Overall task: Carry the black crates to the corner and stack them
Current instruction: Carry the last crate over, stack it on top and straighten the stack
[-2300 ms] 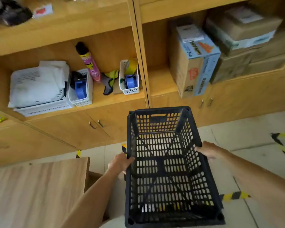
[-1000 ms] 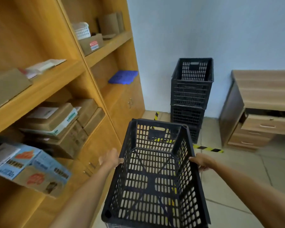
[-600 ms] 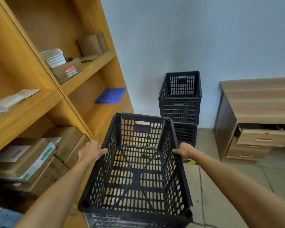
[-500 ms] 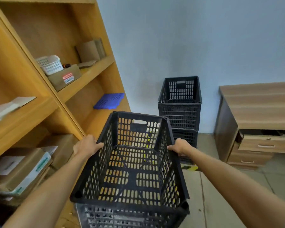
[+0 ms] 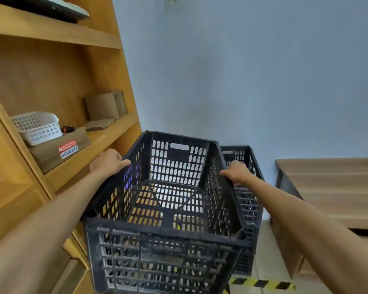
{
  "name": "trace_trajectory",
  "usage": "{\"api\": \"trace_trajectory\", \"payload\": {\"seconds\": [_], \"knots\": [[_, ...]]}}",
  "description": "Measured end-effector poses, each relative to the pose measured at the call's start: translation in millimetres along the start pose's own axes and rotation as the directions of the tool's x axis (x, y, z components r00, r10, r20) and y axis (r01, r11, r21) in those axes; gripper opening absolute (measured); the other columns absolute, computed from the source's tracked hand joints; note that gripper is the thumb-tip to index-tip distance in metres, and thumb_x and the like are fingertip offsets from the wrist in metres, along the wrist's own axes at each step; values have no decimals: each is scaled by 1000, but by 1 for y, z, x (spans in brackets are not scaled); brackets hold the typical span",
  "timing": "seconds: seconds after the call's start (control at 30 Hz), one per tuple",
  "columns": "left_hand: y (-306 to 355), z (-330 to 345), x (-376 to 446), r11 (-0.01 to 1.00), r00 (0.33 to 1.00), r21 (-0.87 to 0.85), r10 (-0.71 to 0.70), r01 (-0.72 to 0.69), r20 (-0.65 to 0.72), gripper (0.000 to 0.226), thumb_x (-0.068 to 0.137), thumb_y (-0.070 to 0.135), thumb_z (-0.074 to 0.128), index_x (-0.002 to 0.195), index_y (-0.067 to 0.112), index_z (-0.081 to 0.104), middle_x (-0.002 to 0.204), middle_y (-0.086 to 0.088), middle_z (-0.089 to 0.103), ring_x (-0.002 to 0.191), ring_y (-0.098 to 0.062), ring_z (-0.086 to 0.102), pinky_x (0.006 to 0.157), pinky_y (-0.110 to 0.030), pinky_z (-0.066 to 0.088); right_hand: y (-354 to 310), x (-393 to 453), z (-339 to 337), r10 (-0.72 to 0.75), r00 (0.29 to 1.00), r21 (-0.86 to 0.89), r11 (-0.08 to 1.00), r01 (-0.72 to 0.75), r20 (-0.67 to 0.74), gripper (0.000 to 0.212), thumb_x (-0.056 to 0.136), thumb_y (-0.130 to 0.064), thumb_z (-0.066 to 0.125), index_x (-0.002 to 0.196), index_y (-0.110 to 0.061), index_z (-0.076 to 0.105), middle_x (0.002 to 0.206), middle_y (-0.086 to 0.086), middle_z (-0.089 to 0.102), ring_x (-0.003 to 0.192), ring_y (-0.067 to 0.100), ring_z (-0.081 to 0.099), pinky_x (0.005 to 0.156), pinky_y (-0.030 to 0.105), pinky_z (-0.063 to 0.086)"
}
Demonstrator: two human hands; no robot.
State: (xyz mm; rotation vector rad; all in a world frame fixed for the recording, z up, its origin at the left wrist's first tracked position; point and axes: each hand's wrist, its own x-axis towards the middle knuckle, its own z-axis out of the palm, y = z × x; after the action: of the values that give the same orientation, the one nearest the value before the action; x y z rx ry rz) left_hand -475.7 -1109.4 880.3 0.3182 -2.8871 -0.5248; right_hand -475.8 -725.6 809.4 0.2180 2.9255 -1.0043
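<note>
Left hand [image 5: 108, 163] and right hand [image 5: 235, 171] each grip closed on a side rim of 1 black crate [image 5: 168, 209], frame centre; stacked crates [image 5: 249, 200] behind it.

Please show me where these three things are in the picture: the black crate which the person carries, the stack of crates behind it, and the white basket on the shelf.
carried crate [image 5: 174, 164]: head view, inner far wall.
crate stack [image 5: 248, 200]: head view, side wall.
white basket [image 5: 37, 128]: head view, front wall.
</note>
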Motion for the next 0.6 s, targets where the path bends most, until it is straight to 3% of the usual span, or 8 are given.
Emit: {"api": "trace_trajectory", "payload": {"seconds": [0.17,0.3,0.37,0.43,0.6], "knots": [[63,-24,74,985,981,-41,165,-170,-102,34,80,36,68,59,17,49,61,-3,53,61,-22,50,56,-32,32,-8,53,-35,-13,993,19,1000,16,-118,39,90,-26,60,56,-13,44,56,1,47,53,16,44,47,27,32],[102,-17,127,965,956,5,260,-262,-140,33,78,37,69,59,16,53,62,-9,57,65,-29,59,58,-34,42,2,105,-57,-9,986,3,1000,10,-167,34,92,-30,58,64,-12,50,65,3,53,68,24,53,59,29,37],[120,-10,148,962,951,7,273,-275,-146,34,79,41,67,60,16,54,63,-9,60,67,-30,62,62,-36,47,7,131,-72,-20,977,-9,1000,18,-213,37,93,-30,56,61,-13,44,65,5,52,66,24,52,55,29,36],[139,-1,164,961,949,-7,271,-276,-162,35,81,41,67,62,14,55,63,-9,57,65,-28,58,59,-33,43,11,155,-88,-41,965,-27,999,35,-261,37,93,-30,54,62,-13,42,65,3,48,70,26,51,57,29,35],[195,34,215,965,953,-51,244,-257,-179,34,82,41,67,67,12,62,64,-10,60,65,-27,58,61,-34,43,35,222,-131,-41,923,-62,998,18,-382,30,90,-34,50,75,-8,51,73,7,54,70,28,54,61,31,41]]}}
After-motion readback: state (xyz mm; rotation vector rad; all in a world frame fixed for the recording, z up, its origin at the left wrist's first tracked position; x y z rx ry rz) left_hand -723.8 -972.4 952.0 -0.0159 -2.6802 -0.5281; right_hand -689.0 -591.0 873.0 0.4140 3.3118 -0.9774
